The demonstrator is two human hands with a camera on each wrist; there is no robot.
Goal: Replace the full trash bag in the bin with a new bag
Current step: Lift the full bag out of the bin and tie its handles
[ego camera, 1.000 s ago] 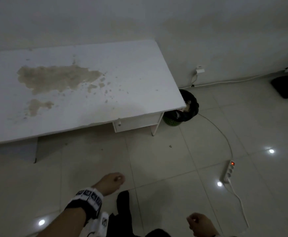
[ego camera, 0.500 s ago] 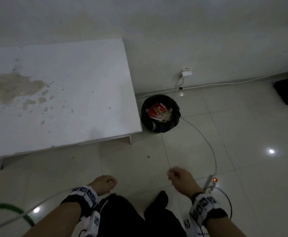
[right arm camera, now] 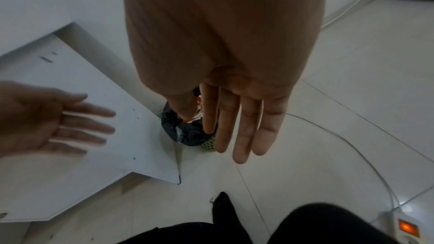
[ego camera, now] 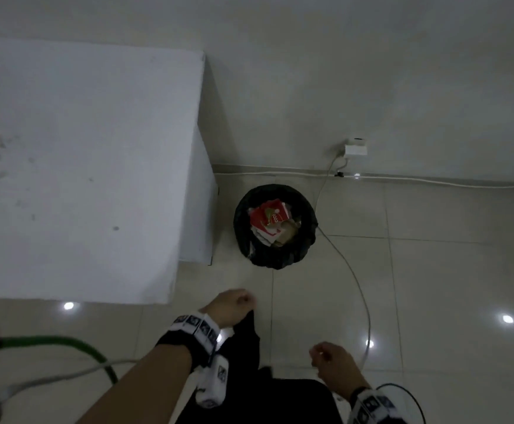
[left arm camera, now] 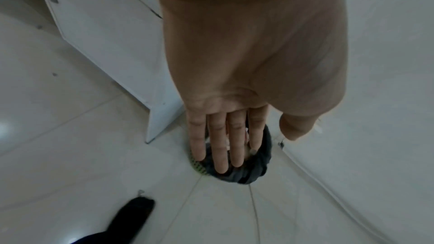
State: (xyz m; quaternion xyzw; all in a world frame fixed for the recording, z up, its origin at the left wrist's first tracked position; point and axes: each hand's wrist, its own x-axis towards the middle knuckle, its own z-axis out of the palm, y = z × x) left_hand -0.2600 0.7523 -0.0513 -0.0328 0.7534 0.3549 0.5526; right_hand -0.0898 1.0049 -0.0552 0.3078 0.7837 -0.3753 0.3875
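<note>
- Glossy pale tiles are covering the floor (ego camera: 433,286), reflecting ceiling lights.
- White worktop (ego camera: 81,163) is standing against the wall.
- Bin (ego camera: 275,226), lined with a full black trash bag (ego camera: 243,237), is sitting on the floor just beside the worktop's far right corner.
- Left hand (left arm camera: 225,136) and right hand (right arm camera: 239,118) are hanging empty, each grip loosely extended, likely readying to lift the bag.

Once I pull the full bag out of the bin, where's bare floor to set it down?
Bare tiles lie in front of the bin, toward your feet. Left is blocked by the white table; a cable curves along the bin's right side, tiles beyond it open.
</note>
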